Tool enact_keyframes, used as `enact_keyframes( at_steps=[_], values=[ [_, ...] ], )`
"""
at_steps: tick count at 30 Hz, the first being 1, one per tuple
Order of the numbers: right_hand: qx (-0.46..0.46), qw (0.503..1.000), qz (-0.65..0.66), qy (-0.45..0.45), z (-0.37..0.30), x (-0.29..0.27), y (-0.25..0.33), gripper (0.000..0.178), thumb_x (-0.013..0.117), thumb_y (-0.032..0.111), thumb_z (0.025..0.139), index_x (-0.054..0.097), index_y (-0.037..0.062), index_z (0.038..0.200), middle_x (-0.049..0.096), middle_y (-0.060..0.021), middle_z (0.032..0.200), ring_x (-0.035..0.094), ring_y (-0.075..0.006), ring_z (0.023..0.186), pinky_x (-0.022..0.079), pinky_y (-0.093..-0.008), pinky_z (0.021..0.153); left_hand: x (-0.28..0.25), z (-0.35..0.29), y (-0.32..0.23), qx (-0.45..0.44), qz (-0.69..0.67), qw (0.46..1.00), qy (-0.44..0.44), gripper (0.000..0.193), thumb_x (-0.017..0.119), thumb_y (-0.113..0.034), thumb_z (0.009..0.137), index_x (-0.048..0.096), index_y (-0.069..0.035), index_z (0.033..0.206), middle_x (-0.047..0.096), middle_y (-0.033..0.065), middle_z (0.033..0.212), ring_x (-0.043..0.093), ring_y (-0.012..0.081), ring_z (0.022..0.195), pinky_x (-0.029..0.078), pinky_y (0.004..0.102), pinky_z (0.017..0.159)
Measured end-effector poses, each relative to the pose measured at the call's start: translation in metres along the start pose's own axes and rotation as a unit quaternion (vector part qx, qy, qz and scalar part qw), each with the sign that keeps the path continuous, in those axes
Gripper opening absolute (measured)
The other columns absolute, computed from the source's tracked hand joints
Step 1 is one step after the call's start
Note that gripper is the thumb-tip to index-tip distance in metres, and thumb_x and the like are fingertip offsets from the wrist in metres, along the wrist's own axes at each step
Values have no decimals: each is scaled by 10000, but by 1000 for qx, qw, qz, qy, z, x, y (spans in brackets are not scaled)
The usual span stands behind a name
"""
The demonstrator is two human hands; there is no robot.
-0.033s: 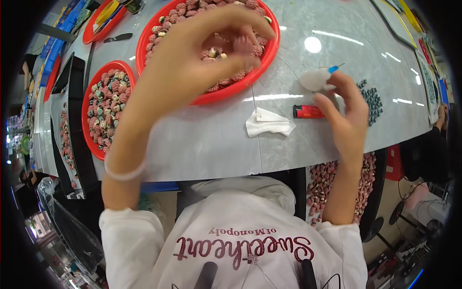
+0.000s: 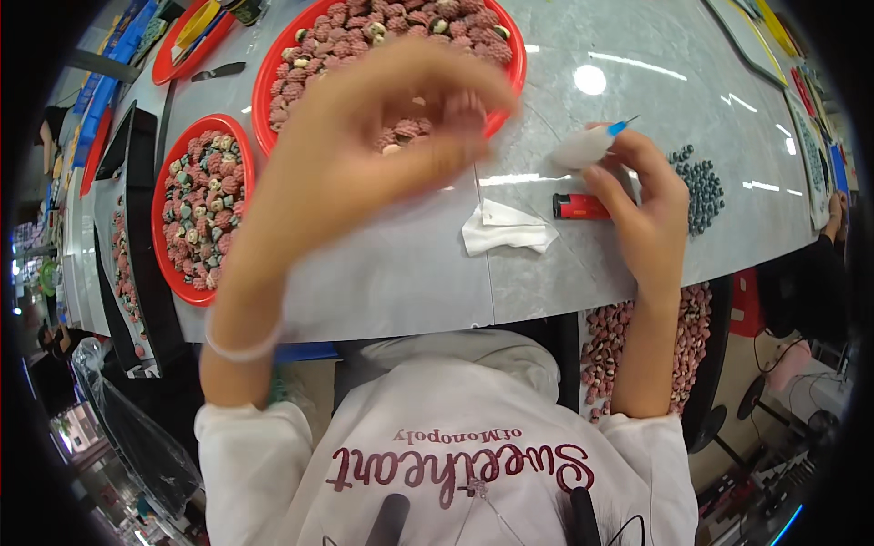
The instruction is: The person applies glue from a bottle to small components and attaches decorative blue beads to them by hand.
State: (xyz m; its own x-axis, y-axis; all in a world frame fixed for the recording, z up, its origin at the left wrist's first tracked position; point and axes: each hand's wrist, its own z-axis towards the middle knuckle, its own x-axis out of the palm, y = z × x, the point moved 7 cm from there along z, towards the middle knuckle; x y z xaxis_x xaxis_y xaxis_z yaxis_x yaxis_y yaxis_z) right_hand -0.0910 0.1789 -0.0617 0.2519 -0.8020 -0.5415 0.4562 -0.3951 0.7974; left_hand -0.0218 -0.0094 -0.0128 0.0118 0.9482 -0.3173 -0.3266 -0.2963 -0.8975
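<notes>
My left hand [image 2: 355, 155], smeared by motion, curves its thumb and fingers around a small pink ridged piece [image 2: 464, 109] above a large red basin [image 2: 265, 100]. Pink ridged pieces [image 2: 341, 50] with a few cream and dark ones fill that basin. Held in my right hand [image 2: 645, 196] is a white squeeze bottle [image 2: 584, 147] with a blue needle tip, tilted up to the right. Just beside that hand's thumb lies a red lighter [image 2: 583, 207] with a black end. Several dark grey beads [image 2: 701, 196] are heaped right of the hand.
A folded white tissue [image 2: 506, 229] lies near the table's front edge. Left stand a smaller red basin [image 2: 162, 232] of mixed pieces and a black tray [image 2: 155, 291]. A knife-like tool [image 2: 218, 71] lies far left. Below the right forearm, a container holds more pink pieces [image 2: 605, 355].
My left hand has shifted slightly nearer to me. My right hand has moved a little left with the bottle, whose needle tip now sits further left.
</notes>
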Motion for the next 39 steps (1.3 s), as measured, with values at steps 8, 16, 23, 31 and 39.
enact_keyframes(
  at_steps=[8, 16, 23, 31, 39],
  values=[
    [130, 904, 403, 55, -15, 3, -2, 304, 502, 116, 827, 477, -58, 1077, 582, -129, 891, 585, -177, 722, 462, -273, 677, 56, -79, 31, -137, -365, 904, -175, 288, 652, -257, 758, 466, -53, 840, 483, 96, 925, 552, 160, 749, 462, 206, 587],
    [66, 938, 319, 122, -33, -16, 19, 460, 580, 335, 801, 441, -42, 1024, 484, -142, 909, 458, -92, 656, 375, -158, 549, 72, -82, 40, -142, -459, 865, -146, 292, 594, -91, 798, 491, 40, 1038, 537, 123, 967, 576, 186, 849, 493, 270, 713],
    [30, 975, 210, 60, -30, -12, 43, 484, 572, 383, 794, 461, -41, 1000, 508, -178, 893, 467, -110, 666, 343, -149, 526, 73, -83, 39, -186, -419, 874, -163, 377, 645, -276, 761, 501, -11, 988, 548, 124, 930, 555, 160, 802, 465, 215, 647],
    [-115, 985, 96, 81, -34, -20, 70, 468, 584, 355, 782, 487, -71, 948, 553, -209, 844, 469, -160, 660, 374, -253, 570, 74, -84, 40, -201, -438, 862, -156, 375, 657, -280, 747, 501, -14, 961, 546, 134, 925, 578, 167, 779, 486, 214, 636],
    [-139, 990, -13, -32, -45, -28, 85, 486, 639, 314, 650, 496, -69, 914, 576, -203, 710, 416, -161, 568, 317, -267, 515, 73, -84, 44, -193, -433, 867, -156, 371, 665, -273, 741, 499, -12, 947, 544, 134, 911, 567, 173, 783, 467, 215, 602]
  ],
)
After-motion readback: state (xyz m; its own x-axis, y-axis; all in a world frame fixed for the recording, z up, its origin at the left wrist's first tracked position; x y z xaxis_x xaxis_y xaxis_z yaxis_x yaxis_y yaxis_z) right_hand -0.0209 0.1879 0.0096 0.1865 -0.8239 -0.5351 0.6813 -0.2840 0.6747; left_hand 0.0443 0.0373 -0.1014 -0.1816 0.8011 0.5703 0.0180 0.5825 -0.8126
